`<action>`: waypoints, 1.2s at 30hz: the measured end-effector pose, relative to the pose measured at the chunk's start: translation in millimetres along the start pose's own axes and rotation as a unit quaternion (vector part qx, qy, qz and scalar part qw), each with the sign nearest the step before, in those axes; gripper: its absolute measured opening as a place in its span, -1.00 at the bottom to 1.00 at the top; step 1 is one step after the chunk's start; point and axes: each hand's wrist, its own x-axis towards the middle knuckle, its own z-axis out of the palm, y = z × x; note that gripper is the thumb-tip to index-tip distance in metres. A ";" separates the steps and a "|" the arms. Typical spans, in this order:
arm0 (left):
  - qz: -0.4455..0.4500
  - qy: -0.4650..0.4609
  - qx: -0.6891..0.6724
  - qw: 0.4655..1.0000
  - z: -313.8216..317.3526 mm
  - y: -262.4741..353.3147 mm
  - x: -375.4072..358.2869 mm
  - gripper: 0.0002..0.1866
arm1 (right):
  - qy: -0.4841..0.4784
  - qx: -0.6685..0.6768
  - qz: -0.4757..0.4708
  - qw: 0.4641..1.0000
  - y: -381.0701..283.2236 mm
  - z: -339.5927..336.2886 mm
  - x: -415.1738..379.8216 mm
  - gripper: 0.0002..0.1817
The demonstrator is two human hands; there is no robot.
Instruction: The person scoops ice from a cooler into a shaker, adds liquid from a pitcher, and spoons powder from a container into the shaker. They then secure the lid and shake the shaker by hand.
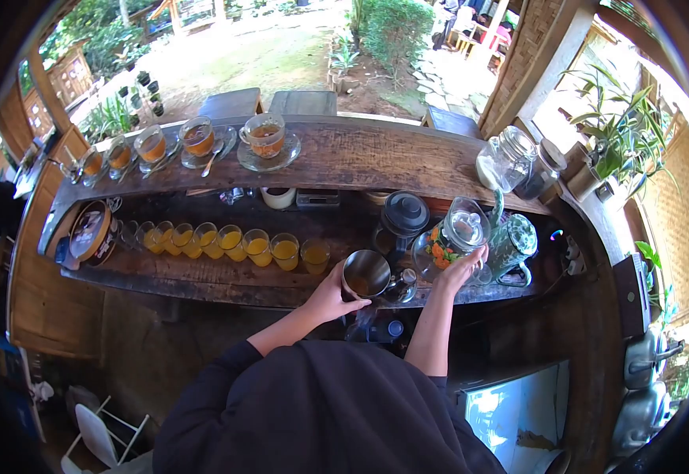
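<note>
"Two hands are in view. What does the left one do?"

"The left hand (332, 298) has its grip closed around a metal cup (366, 274), mouth up, at the front edge of the lower shelf (202, 278). Something brownish shows inside. I can't tell whether the cup's base touches wood."

"And the right?"

"The right hand (463, 270) is at the lower part of a clear glass jar (467, 225). I can't tell whether its grip is closed on the glass or only touching it."

"What surrounds them?"

"A plunger pot (404, 217) with a dark lid stands behind the metal cup, and a green speckled jug (516, 238) stands just beside the glass jar, on its right. Left of the cup runs a row of glasses (257, 248), most with orange drink."

"Anything higher up?"

"On the raised counter (368, 162), five glass cups (266, 141) of brown drink line the left half; two lidded jars (508, 158) stand at the right end."
</note>
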 end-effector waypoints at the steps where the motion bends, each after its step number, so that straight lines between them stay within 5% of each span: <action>1: 0.002 -0.003 -0.002 1.000 -0.1 -0.1 0.3 -0.08 | 0.003 -0.001 -0.002 1.000 2.3 -1.5 1.0 -0.41; 6: 0.005 0.002 0.005 1.000 -2.3 1.5 0.3 -0.08 | -0.058 0.069 0.075 0.993 15.1 -8.9 7.2 -0.35; 9: -0.001 -0.021 -0.002 1.000 -7.1 6.0 0.5 -0.06 | -0.004 0.104 0.104 0.989 -11.2 -2.2 1.3 -0.42; 19: -0.034 -0.023 -0.027 0.999 -9.2 1.3 0.0 -0.05 | -0.091 0.041 0.000 0.995 -111.6 -3.3 -7.5 -0.39; 22: -0.001 -0.029 -0.043 0.999 -12.3 0.6 1.2 -0.05 | -0.195 -0.021 -0.071 0.978 -136.2 -8.8 -17.6 -0.45; 27: -0.010 -0.059 -0.089 0.994 -28.6 18.5 3.0 -0.11 | -0.262 -0.032 0.001 0.964 -157.0 -19.1 -37.1 -0.45; 36: 0.066 -0.119 -0.132 0.982 -59.9 57.6 9.3 -0.09 | -0.368 -0.249 -0.096 0.891 -178.7 -22.7 -45.0 -0.37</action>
